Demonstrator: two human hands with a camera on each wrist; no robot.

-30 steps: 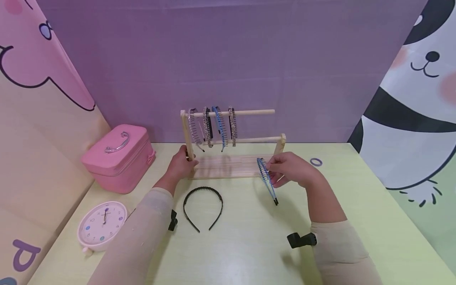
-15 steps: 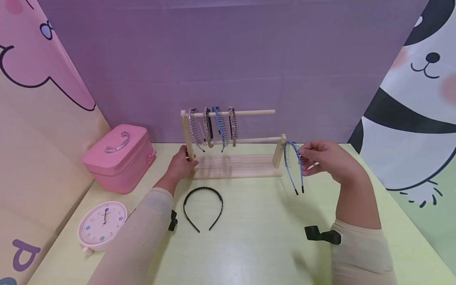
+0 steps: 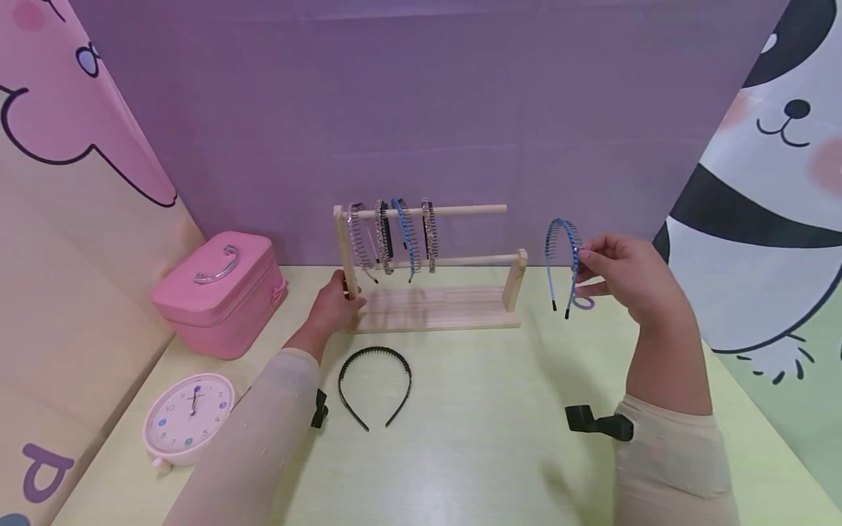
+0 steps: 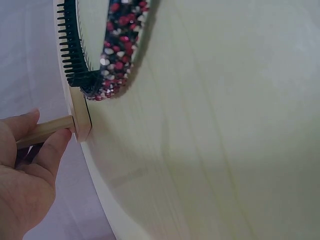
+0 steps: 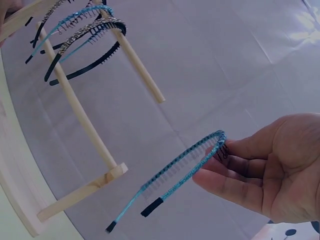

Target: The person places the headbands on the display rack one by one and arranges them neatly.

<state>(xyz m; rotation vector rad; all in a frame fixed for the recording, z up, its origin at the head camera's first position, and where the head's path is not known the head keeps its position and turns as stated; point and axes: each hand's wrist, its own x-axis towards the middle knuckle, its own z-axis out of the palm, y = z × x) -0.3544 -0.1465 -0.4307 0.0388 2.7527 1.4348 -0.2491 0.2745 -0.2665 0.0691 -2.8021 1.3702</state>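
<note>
My right hand (image 3: 628,281) pinches a blue toothed headband (image 5: 186,175) between thumb and fingers. It hangs in the air to the right of a wooden rack (image 3: 434,321), ends pointing down. On the left, my left hand (image 3: 333,301) grips the rack's left upright post (image 4: 52,125). Several headbands hang from the upper rod (image 3: 470,210) toward its left end, among them another blue headband (image 3: 408,237) and a glittery headband (image 3: 430,237). The rod's right end is free of any post. A black headband (image 3: 375,350) lies on the table in front of the rack.
A pink case (image 3: 217,292) with a silver handle stands at the left, with a round pink clock (image 3: 177,431) nearer me. A purple ring (image 3: 583,303) lies on the table (image 3: 473,438) behind the held headband. A purple cloth wall (image 3: 421,95) rises behind the rack.
My right hand has carried the blue headband from in front of the rack's right end out to the right and upward. The left hand stays on the post.
</note>
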